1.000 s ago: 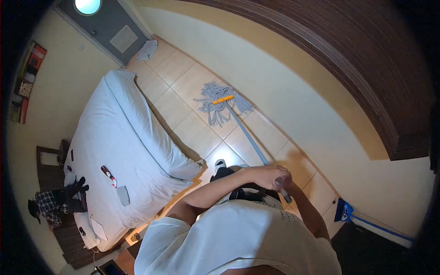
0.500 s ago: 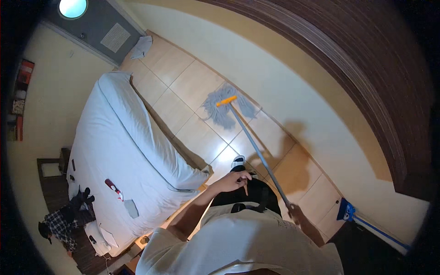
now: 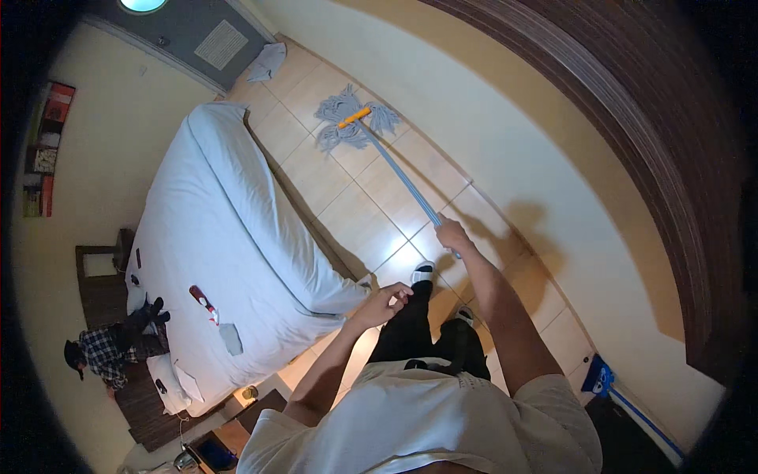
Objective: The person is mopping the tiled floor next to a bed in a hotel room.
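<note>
My right hand [image 3: 452,235], arm stretched forward, is wrapped round the grey-blue handle of a mop [image 3: 400,175] near its upper end. An orange clamp [image 3: 354,118] joins the handle to a head of grey strings [image 3: 338,136], which lies spread on the tiled floor. My left hand [image 3: 384,306] hangs loosely bent in front of my left leg, holding nothing, with its fingers partly apart. It is nearest to the corner of the bed and does not touch the mop.
A bed [image 3: 213,237] with white covers stands at left, with several small items on it. Beyond it is a person in a checked shirt [image 3: 103,353]. A wall borders the right. A blue broom [image 3: 602,378] leans there. Crumpled cloth [image 3: 268,62] lies by the grey door [image 3: 185,35].
The mop has slid forward and left toward the door. My right hand went from beside my hip to stretched out ahead. My left hand shifted slightly left, and one foot shows farther back.
</note>
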Action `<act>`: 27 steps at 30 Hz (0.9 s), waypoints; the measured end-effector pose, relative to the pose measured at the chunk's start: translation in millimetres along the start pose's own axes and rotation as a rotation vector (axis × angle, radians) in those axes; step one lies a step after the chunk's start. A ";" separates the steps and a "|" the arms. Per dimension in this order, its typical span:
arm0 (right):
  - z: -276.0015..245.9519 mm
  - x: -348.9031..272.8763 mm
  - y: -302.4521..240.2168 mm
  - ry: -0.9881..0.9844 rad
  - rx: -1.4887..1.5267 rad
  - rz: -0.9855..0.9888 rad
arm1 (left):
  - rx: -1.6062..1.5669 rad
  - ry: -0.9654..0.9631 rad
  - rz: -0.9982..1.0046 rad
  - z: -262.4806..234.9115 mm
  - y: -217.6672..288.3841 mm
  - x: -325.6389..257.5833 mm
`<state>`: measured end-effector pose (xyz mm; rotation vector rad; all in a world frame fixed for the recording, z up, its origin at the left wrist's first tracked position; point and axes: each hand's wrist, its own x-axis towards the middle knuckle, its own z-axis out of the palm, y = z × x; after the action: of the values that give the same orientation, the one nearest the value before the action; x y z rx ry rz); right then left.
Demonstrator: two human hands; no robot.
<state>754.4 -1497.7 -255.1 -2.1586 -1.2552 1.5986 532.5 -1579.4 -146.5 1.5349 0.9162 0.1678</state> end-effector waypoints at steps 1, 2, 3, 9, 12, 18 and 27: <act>3.4 -16.1 20.2 0.032 -0.064 -0.047 | 0.068 -0.063 -0.038 9.7 3.8 1.1; 6.9 -33.3 45.5 0.069 -0.123 -0.083 | 0.106 -0.057 0.003 22.4 8.9 3.0; 9.1 -53.6 75.0 0.060 -0.209 -0.171 | 0.139 -0.055 0.032 39.0 16.0 5.2; 14.9 -236.9 223.2 -0.040 0.179 -0.352 | 0.239 -0.223 0.550 156.8 94.7 11.2; -16.9 -347.0 247.1 -0.279 0.409 0.096 | 0.120 -0.468 0.663 198.1 153.3 -2.6; -57.1 -415.4 199.6 -0.215 0.596 -0.574 | 0.127 -0.545 1.098 220.7 235.0 -44.9; -43.9 -335.7 43.9 -0.007 0.116 -1.117 | 0.128 0.085 1.086 123.3 219.4 -98.4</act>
<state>791.9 -1748.2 -26.2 -0.9719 -1.8032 1.0976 636.9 -1715.4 62.4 2.0176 0.0624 0.9615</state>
